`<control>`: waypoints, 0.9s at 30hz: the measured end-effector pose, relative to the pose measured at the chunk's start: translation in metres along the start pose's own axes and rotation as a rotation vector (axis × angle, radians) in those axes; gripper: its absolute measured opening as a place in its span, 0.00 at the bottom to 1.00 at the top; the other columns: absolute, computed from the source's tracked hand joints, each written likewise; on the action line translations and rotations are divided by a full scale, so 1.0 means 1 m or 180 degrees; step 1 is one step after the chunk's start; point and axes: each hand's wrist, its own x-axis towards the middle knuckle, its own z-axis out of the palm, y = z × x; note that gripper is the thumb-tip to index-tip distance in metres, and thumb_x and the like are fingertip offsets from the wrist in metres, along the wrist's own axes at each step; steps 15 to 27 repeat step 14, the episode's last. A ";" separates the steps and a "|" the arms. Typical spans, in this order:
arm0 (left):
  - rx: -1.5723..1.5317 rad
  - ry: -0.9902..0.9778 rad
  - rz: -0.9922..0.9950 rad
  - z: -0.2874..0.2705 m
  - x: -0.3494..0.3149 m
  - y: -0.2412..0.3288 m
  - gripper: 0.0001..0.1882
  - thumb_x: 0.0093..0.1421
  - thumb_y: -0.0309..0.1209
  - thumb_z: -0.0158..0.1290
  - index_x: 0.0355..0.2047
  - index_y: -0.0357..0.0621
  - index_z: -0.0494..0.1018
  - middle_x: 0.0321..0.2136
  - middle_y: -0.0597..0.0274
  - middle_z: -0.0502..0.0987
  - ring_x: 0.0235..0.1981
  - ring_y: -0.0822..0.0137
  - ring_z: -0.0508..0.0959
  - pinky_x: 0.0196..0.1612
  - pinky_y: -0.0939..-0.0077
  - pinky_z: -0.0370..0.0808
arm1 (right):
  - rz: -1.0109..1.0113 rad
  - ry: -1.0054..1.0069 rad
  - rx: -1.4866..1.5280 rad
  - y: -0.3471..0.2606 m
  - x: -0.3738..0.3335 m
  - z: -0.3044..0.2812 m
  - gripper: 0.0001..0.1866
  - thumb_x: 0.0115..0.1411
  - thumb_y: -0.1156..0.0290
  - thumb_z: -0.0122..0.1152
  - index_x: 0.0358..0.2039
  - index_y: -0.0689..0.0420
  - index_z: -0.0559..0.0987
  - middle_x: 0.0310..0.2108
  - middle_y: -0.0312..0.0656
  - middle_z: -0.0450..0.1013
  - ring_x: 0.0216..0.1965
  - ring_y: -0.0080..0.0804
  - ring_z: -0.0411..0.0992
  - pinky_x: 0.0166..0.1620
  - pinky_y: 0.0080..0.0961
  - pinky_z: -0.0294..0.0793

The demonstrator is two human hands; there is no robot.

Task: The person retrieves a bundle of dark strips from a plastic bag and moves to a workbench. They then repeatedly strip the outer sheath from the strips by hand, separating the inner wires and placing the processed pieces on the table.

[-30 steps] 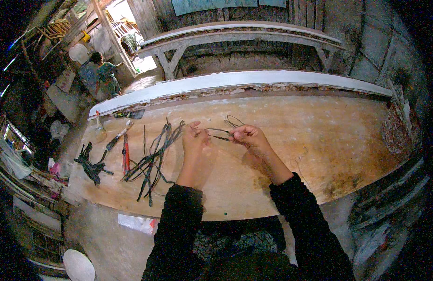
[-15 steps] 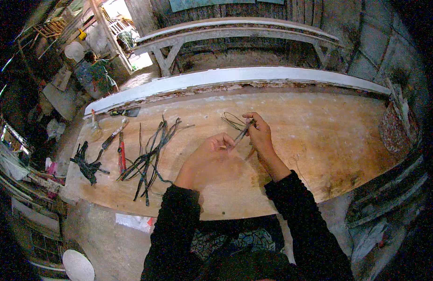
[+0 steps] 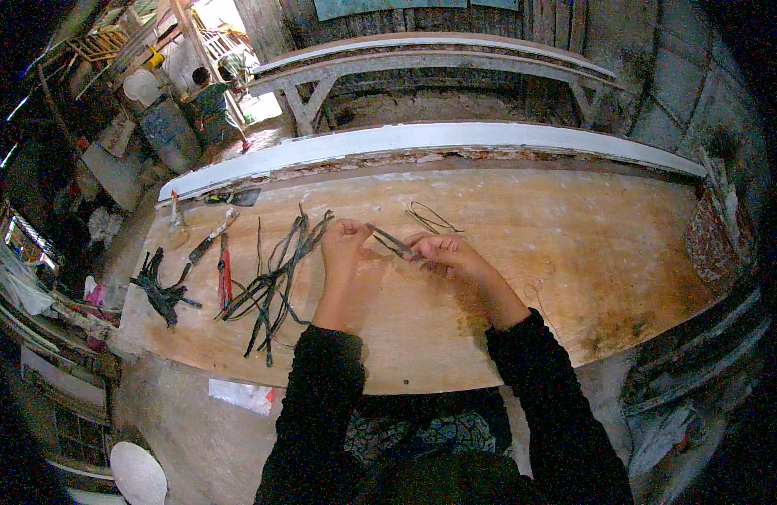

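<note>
Between my two hands runs a narrow dark strip (image 3: 390, 243), which looks doubled into two strands. My left hand (image 3: 344, 237) pinches its left end, close to the loose dark strips. The fingers of my right hand (image 3: 449, 255) are closed around its other end, partly covering it. Just beyond the right hand, a thin looped wire or cord (image 3: 433, 219) lies on the wooden tabletop (image 3: 573, 244). Left of my left hand, several long dark strips (image 3: 275, 278) are heaped crosswise.
Farther left lie a bunched black bundle (image 3: 163, 290), a red-handled tool (image 3: 225, 273), a putty-stained knife-like tool (image 3: 212, 236) and a small brush (image 3: 177, 220). A long white board (image 3: 439, 135) borders the table's far side. A mottled container (image 3: 712, 231) stands at the right end. Someone (image 3: 210, 105) is in the background.
My left hand has moved left and away from me, my right hand down and nearer, so the strip now spans between them. The looped wire shows apart from my right hand.
</note>
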 end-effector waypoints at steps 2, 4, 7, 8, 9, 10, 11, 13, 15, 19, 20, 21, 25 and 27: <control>-0.0353 -0.0055 0.0155 -0.004 0.001 -0.006 0.05 0.46 0.25 0.54 0.22 0.35 0.71 0.19 0.63 0.72 0.17 0.75 0.69 0.17 0.82 0.65 | 0.0019 -0.0345 0.0069 -0.001 0.000 0.007 0.11 0.48 0.65 0.59 0.29 0.58 0.77 0.40 0.36 0.66 0.35 0.20 0.65 0.38 0.17 0.63; -0.0537 -0.0089 0.0199 -0.005 0.001 -0.009 0.05 0.47 0.24 0.54 0.22 0.34 0.71 0.20 0.61 0.72 0.17 0.75 0.70 0.17 0.81 0.65 | -0.0097 -0.0659 -0.0052 -0.001 0.000 0.008 0.13 0.49 0.64 0.58 0.31 0.58 0.77 0.41 0.36 0.66 0.36 0.20 0.65 0.38 0.16 0.63; -0.0805 -0.0192 -0.0094 0.001 -0.005 -0.003 0.05 0.48 0.24 0.53 0.22 0.33 0.71 0.20 0.61 0.72 0.18 0.74 0.70 0.17 0.81 0.66 | -0.0881 -0.0921 -0.0311 0.015 0.011 -0.001 0.09 0.48 0.67 0.60 0.28 0.57 0.76 0.37 0.36 0.68 0.35 0.19 0.66 0.36 0.15 0.63; -0.1071 -0.0316 -0.0321 0.004 -0.013 0.010 0.05 0.47 0.24 0.53 0.22 0.33 0.71 0.20 0.61 0.72 0.18 0.74 0.70 0.17 0.81 0.66 | -0.0852 -0.0827 -0.0409 0.017 0.013 -0.007 0.08 0.47 0.68 0.61 0.27 0.57 0.76 0.35 0.35 0.68 0.34 0.19 0.66 0.35 0.15 0.63; -0.1336 -0.0442 -0.0550 0.007 -0.018 0.017 0.05 0.47 0.24 0.53 0.22 0.33 0.71 0.20 0.61 0.72 0.18 0.73 0.70 0.17 0.80 0.67 | -0.0822 -0.0730 -0.0507 0.019 0.014 -0.016 0.08 0.46 0.69 0.61 0.26 0.57 0.75 0.33 0.35 0.69 0.33 0.20 0.66 0.35 0.14 0.63; -0.1303 -0.0553 -0.0548 0.007 -0.017 0.014 0.04 0.47 0.24 0.53 0.22 0.34 0.71 0.20 0.61 0.72 0.18 0.72 0.70 0.18 0.79 0.67 | -0.0797 -0.0660 -0.0608 0.019 0.015 -0.021 0.07 0.45 0.70 0.62 0.25 0.57 0.75 0.31 0.35 0.69 0.32 0.20 0.67 0.34 0.13 0.64; -0.1264 -0.0634 -0.0548 0.005 -0.013 0.005 0.04 0.47 0.24 0.54 0.23 0.34 0.72 0.21 0.62 0.72 0.19 0.71 0.70 0.18 0.78 0.68 | -0.0765 -0.0556 -0.0591 0.018 0.017 -0.021 0.08 0.44 0.71 0.63 0.24 0.57 0.74 0.29 0.35 0.69 0.31 0.20 0.67 0.33 0.14 0.64; -0.0604 -0.0763 -0.0061 0.005 -0.004 -0.014 0.04 0.48 0.25 0.54 0.24 0.37 0.72 0.21 0.61 0.73 0.20 0.70 0.71 0.23 0.72 0.70 | -0.0694 -0.0312 -0.0562 0.017 0.018 -0.023 0.09 0.43 0.72 0.64 0.22 0.58 0.72 0.26 0.34 0.69 0.29 0.21 0.67 0.31 0.14 0.65; 0.0018 -0.0799 0.0425 0.005 0.001 -0.023 0.04 0.49 0.26 0.53 0.25 0.38 0.72 0.22 0.60 0.73 0.21 0.69 0.71 0.28 0.67 0.72 | -0.0722 -0.0228 -0.0644 0.015 0.019 -0.025 0.10 0.44 0.69 0.64 0.24 0.58 0.73 0.27 0.35 0.70 0.29 0.21 0.67 0.31 0.14 0.65; 0.0018 -0.0799 0.0425 0.005 0.001 -0.023 0.04 0.49 0.26 0.53 0.25 0.38 0.72 0.22 0.60 0.73 0.21 0.69 0.71 0.28 0.67 0.72 | -0.0722 -0.0228 -0.0644 0.015 0.019 -0.025 0.10 0.44 0.69 0.64 0.24 0.58 0.73 0.27 0.35 0.70 0.29 0.21 0.67 0.31 0.14 0.65; 0.0018 -0.0799 0.0425 0.005 0.001 -0.023 0.04 0.49 0.26 0.53 0.25 0.38 0.72 0.22 0.60 0.73 0.21 0.69 0.71 0.28 0.67 0.72 | -0.0722 -0.0228 -0.0644 0.015 0.019 -0.025 0.10 0.44 0.69 0.64 0.24 0.58 0.73 0.27 0.35 0.70 0.29 0.21 0.67 0.31 0.14 0.65; 0.0018 -0.0799 0.0425 0.005 0.001 -0.023 0.04 0.49 0.26 0.53 0.25 0.38 0.72 0.22 0.60 0.73 0.21 0.69 0.71 0.28 0.67 0.72 | -0.0722 -0.0228 -0.0644 0.015 0.019 -0.025 0.10 0.44 0.69 0.64 0.24 0.58 0.73 0.27 0.35 0.70 0.29 0.21 0.67 0.31 0.14 0.65; 0.0018 -0.0799 0.0425 0.005 0.001 -0.023 0.04 0.49 0.26 0.53 0.25 0.38 0.72 0.22 0.60 0.73 0.21 0.69 0.71 0.28 0.67 0.72 | -0.0722 -0.0228 -0.0644 0.015 0.019 -0.025 0.10 0.44 0.69 0.64 0.24 0.58 0.73 0.27 0.35 0.70 0.29 0.21 0.67 0.31 0.14 0.65; 0.0018 -0.0799 0.0425 0.005 0.001 -0.023 0.04 0.49 0.26 0.53 0.25 0.38 0.72 0.22 0.60 0.73 0.21 0.69 0.71 0.28 0.67 0.72 | -0.0722 -0.0228 -0.0644 0.015 0.019 -0.025 0.10 0.44 0.69 0.64 0.24 0.58 0.73 0.27 0.35 0.70 0.29 0.21 0.67 0.31 0.14 0.65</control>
